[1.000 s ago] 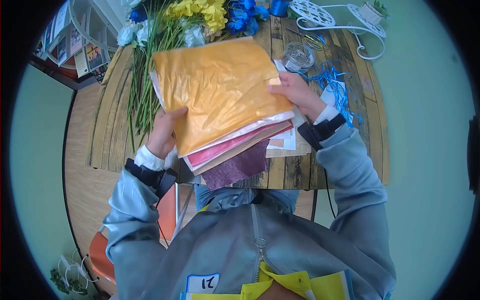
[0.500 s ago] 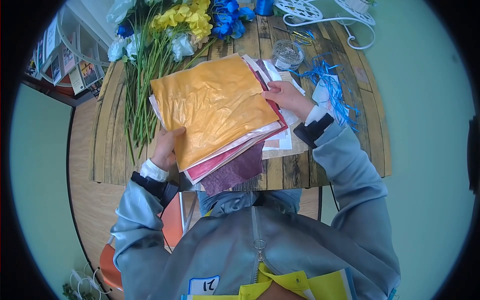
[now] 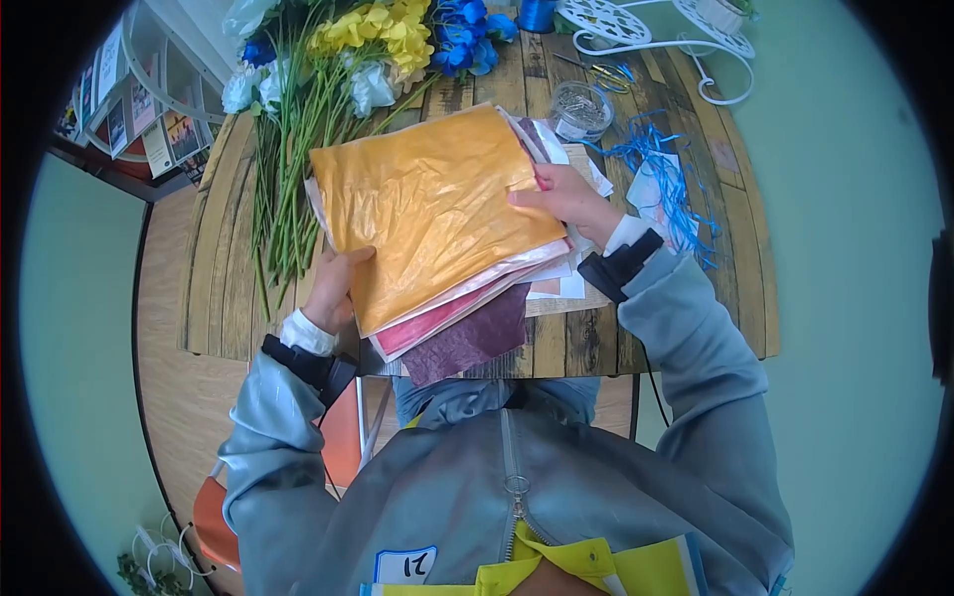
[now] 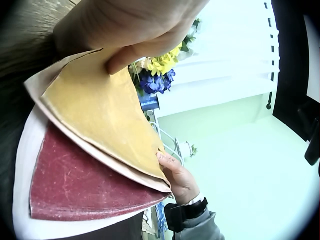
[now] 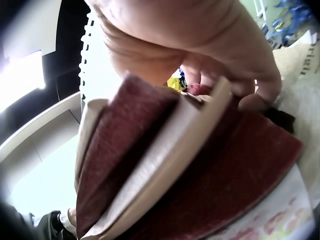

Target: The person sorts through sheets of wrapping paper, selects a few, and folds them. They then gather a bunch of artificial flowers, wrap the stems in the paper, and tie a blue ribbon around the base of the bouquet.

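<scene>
Both hands hold a stack of wrinkled sheets above the near part of the table. On top lies a shiny orange-yellow sheet [image 3: 427, 214]; pale, pinkish-red and tan sheets show beneath its lower edge. A dark purple sheet [image 3: 472, 348] sticks out toward the person. My left hand [image 3: 331, 288] grips the left edge, thumb on top. At the right edge, my right hand [image 3: 578, 202] pinches the stack with its thumb on the orange-yellow sheet. The left wrist view shows a dark red sheet [image 4: 80, 175] fanned below; in the right wrist view, dark red layers [image 5: 225, 165] spread apart.
Long-stemmed artificial flowers [image 3: 288, 199] lie at the left, with yellow blooms [image 3: 383, 35] at the back. A clear round container [image 3: 581, 109], scissors [image 3: 608, 77] and blue shredded strips [image 3: 664, 189] are at the right. White metal scrollwork [image 3: 616, 25] stands behind. Printed papers [image 3: 561, 288] lie under the stack.
The stack is lower and its right-hand layers are more fanned than a second ago. My right thumb slid off to the orange-yellow sheet's edge, then back onto its top. My left hand keeps its grip.
</scene>
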A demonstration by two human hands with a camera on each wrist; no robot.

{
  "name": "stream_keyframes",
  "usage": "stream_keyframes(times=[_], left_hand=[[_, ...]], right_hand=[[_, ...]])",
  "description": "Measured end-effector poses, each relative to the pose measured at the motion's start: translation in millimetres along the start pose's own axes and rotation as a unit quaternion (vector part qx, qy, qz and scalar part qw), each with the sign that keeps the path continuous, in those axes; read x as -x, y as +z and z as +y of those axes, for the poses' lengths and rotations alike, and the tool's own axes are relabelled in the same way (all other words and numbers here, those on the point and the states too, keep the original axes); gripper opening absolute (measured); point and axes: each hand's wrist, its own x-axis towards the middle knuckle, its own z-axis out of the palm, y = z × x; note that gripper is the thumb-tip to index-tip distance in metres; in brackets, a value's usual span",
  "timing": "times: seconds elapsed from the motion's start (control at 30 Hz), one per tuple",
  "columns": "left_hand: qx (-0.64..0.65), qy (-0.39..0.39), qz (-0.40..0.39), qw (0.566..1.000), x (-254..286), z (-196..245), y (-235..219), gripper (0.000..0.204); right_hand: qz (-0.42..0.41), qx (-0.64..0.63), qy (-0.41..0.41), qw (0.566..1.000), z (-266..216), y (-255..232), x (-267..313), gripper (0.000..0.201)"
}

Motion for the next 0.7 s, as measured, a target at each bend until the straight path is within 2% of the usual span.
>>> stream_keyframes(times=[0.07,0.13,0.2,0.23,0.27,0.33,0.37,0.43,0.5,0.63,0.7], left_hand=[[-0.01,0.008,-0.031,0.999,-3,2,-3,0.033],[-0.012,0.02,-0.024,0.999,-1,8,-2,0.036],[-0.149,0.046,-0.015,0.988,-7,11,-7,0.038],[-0.127,0.086,0.006,0.988,-11,6,-8,0.042],[-0.152,0.152,0.082,0.973,-18,-3,-6,0.049],[-0.168,0.097,0.058,0.979,2,14,8,0.057],[-0.181,0.076,0.042,0.98,1,15,6,0.064],[-0.18,0.074,0.05,0.98,6,17,12,0.066],[-0.2,0.072,0.047,0.976,-3,16,9,0.071],[-0.181,0.063,0.052,0.98,0,23,14,0.066],[-0.24,0.071,0.031,0.968,-5,26,12,0.06]], right_hand=[[0.028,-0.045,-0.021,0.998,-3,-3,4,0.034],[0.03,-0.053,-0.003,0.998,-9,-11,10,0.032],[0.06,-0.127,-0.005,0.99,-16,-17,21,0.035],[0.052,-0.124,-0.003,0.991,-14,-22,24,0.035],[0.055,-0.159,-0.011,0.986,-12,-27,27,0.036],[0.047,-0.193,-0.017,0.98,-8,-35,32,0.037],[0.047,-0.199,0.015,0.979,-7,-39,35,0.037],[0.033,-0.217,0.069,0.973,-2,-44,40,0.039],[0.027,-0.19,0.064,0.979,0,-41,44,0.04],[0.019,-0.141,0.055,0.988,4,-40,41,0.043],[0.015,-0.126,0.058,0.99,1,-39,40,0.043]])
